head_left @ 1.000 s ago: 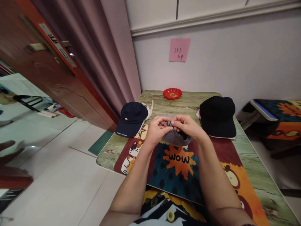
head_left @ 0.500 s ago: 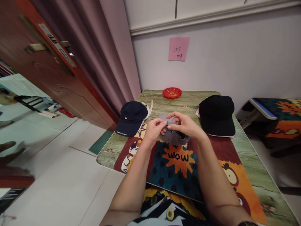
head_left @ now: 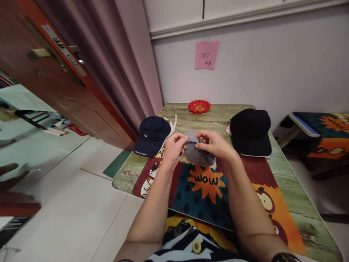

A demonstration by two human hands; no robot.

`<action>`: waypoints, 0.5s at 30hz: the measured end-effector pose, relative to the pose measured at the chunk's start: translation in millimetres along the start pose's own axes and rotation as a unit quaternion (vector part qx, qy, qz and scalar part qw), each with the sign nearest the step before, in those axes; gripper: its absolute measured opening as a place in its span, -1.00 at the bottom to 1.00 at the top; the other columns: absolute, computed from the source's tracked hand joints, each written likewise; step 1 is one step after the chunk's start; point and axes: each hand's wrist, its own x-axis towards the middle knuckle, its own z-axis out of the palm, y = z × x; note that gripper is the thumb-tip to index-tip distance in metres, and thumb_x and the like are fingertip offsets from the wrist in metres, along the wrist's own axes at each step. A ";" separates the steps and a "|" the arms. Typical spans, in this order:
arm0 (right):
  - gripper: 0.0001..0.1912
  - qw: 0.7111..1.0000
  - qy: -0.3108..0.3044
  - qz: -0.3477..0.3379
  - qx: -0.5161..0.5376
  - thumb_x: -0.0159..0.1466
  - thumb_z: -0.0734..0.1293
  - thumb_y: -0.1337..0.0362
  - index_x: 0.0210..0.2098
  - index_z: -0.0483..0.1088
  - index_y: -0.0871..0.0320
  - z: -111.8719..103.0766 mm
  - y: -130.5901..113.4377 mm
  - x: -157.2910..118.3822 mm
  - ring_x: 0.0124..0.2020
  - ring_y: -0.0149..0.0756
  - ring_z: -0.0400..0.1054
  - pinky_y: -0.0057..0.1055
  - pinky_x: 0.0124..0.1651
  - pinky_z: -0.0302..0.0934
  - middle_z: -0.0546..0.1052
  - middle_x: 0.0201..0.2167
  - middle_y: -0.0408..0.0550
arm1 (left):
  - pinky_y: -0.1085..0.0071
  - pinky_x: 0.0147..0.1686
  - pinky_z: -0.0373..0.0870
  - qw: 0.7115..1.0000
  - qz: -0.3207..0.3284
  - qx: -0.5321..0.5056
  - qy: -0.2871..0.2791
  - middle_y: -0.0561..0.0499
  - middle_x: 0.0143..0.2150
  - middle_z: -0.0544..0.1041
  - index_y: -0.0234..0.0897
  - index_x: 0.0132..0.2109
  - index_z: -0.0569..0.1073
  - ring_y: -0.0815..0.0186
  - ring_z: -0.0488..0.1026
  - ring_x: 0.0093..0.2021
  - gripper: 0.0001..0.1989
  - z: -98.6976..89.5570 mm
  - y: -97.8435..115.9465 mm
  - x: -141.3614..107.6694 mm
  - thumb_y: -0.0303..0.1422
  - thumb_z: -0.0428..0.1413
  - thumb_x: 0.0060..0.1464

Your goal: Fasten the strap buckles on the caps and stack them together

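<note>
A grey cap is held over the middle of the table, its back strap stretched between my hands. My left hand pinches the strap's left end. On the other side, my right hand has its fingers closed on the strap's right part and hides some of the cap. A navy cap with a small white logo lies to the left, with a pale strap beside it. To the right sits a black cap, with something pale pink showing under its edge.
A red scalloped dish stands at the table's back edge. A patterned mat covers the front of the table. On the left is a wooden door by a curtain; another table stands at the right.
My hands have moved slightly apart, so the grey strap now shows between them. The grey cap has shifted a little to the left.
</note>
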 end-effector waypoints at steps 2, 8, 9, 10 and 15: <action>-0.77 0.999 -0.014 0.001 0.031 0.13 0.41 0.24 -0.19 0.48 0.11 0.8 2.9 1.1 -0.47 -0.40 0.23 -0.48 -0.39 0.09 0.46 -0.47 -0.23 | 0.60 -0.67 0.12 1.000 -0.005 -0.003 -0.004 0.12 -0.63 0.39 -0.29 -0.42 0.44 0.51 0.26 -0.67 -0.77 0.7 0.9 -1.1 -0.23 0.28 -0.08; -0.74 0.990 -0.018 0.013 0.139 0.09 0.43 0.24 -0.22 0.45 0.10 6.1 -0.8 4.5 -0.38 -0.38 0.32 -0.46 -0.30 0.18 0.49 -0.38 -0.19 | 0.59 -0.69 0.26 0.999 -0.027 -0.024 -0.034 0.11 -0.58 0.41 -0.29 -0.37 0.41 0.46 0.36 -0.64 -0.70 4.1 4.0 -1.2 -0.18 0.29 -0.08; -0.74 0.988 -0.012 0.018 0.155 0.08 0.44 0.23 -0.22 0.44 0.10 6.5 -2.6 4.6 -0.39 -0.38 0.31 -0.46 -0.31 0.18 0.48 -0.39 -0.20 | 0.57 -0.68 0.31 0.998 -0.033 -0.031 -0.042 0.11 -0.56 0.42 -0.29 -0.34 0.41 0.44 0.39 -0.62 -0.68 4.8 4.5 -0.7 -0.16 0.29 -0.08; -0.73 0.985 -0.006 0.024 0.172 0.08 0.45 0.22 -0.23 0.44 0.10 6.9 -4.1 4.6 -0.40 -0.39 0.30 -0.47 -0.32 0.17 0.46 -0.40 -0.21 | 0.55 -0.68 0.35 0.997 -0.041 -0.039 -0.050 0.11 -0.52 0.43 -0.28 -0.29 0.42 0.42 0.42 -0.61 -0.67 5.7 5.2 -0.2 -0.14 0.28 -0.07; -0.68 0.973 0.023 0.044 0.226 0.11 0.48 0.08 -0.23 0.42 0.09 8.6 -4.3 5.6 -0.47 -0.44 0.25 -0.48 -0.35 0.17 0.43 -0.43 -0.23 | 0.52 -0.66 0.41 0.994 -0.040 -0.017 -0.096 0.06 -0.40 0.49 -0.27 -0.13 0.47 0.43 0.44 -0.60 -0.66 9.6 6.6 0.2 -0.20 0.26 -0.04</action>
